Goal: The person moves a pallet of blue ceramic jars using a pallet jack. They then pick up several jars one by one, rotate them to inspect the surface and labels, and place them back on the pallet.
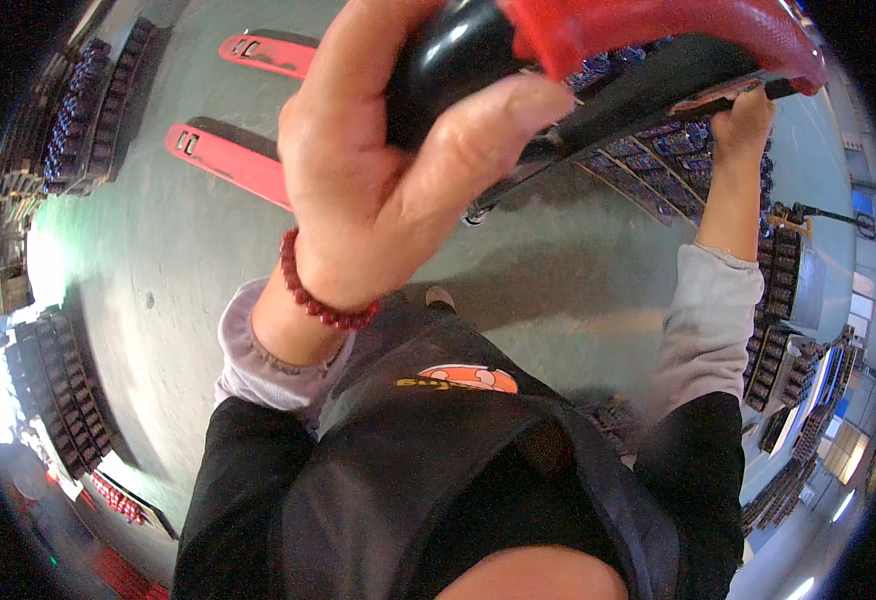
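Note:
Close in front of me at the top is the handle of a pallet jack, a black body (448, 60) with a red grip (668, 35) curving over to the right. My left hand (378, 150), with a dark red bead bracelet at the wrist, is wrapped round the rounded black left part; its thumb lies along the near side and its fingertips are hidden. Farther right, my right hand (744, 118) is closed at the dark lower edge of the handle, its fingers partly hidden. Two pinkish-red forks (233, 170) lie low over the floor at the upper left.
Stacks of dark parts (83, 115) stand at the far left, with another dark stack (58, 390) below them. Racks of dark parts (648, 175) lie beyond the handle, and more stacks (780, 280) line the right. The floor (158, 260) is grey-green.

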{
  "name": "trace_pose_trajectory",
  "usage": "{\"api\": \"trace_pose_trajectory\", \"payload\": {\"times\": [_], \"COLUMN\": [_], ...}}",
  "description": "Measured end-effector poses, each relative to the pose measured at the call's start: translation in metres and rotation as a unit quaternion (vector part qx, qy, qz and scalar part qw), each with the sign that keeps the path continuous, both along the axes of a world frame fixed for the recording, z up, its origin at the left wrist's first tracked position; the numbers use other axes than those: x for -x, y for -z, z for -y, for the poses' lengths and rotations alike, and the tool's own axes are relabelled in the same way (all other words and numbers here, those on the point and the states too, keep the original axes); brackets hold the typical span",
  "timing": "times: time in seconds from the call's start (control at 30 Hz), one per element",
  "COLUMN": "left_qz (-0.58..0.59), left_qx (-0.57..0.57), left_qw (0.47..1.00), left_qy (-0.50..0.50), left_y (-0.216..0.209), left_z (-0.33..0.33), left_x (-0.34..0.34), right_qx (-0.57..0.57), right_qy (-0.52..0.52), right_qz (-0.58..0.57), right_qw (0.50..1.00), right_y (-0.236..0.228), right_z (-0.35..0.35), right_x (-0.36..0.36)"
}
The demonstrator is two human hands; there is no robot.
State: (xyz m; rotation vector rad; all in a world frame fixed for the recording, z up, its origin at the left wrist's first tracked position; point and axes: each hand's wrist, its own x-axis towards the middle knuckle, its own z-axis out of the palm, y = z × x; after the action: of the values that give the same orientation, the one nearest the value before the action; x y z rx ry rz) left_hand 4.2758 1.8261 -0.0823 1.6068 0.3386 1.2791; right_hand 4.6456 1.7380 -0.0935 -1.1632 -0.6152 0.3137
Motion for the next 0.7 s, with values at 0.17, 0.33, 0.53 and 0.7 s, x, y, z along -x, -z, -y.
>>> {"api": "trace_pose_trajectory", "payload": {"times": [0.17,0.33,0.53,0.7], "left_qz": [-0.11,-0.014,0.033,-0.02], "left_qx": [-0.192,-0.117,-0.035,-0.03], "left_qw": [0.974,0.978,0.955,0.967], "left_qy": [0.043,0.174,0.292,0.252], "left_y": [-0.016,-0.02,-0.019,-0.012], "left_z": [-0.016,-0.014,-0.015,0.009], "left_x": [0.007,-0.009,-0.029,-0.026], "right_qx": [0.006,-0.006,0.01,-0.001], "right_qy": [-0.023,-0.186,-0.389,-0.52], "right_qz": [0.002,-0.093,-0.146,-0.063], "right_qw": [1.0,0.978,0.909,0.852], "right_y": [-0.007,-0.01,0.006,0.011], "right_z": [-0.006,-0.014,-0.056,-0.09], "right_x": [-0.01,-0.034,-0.089,-0.1]}}
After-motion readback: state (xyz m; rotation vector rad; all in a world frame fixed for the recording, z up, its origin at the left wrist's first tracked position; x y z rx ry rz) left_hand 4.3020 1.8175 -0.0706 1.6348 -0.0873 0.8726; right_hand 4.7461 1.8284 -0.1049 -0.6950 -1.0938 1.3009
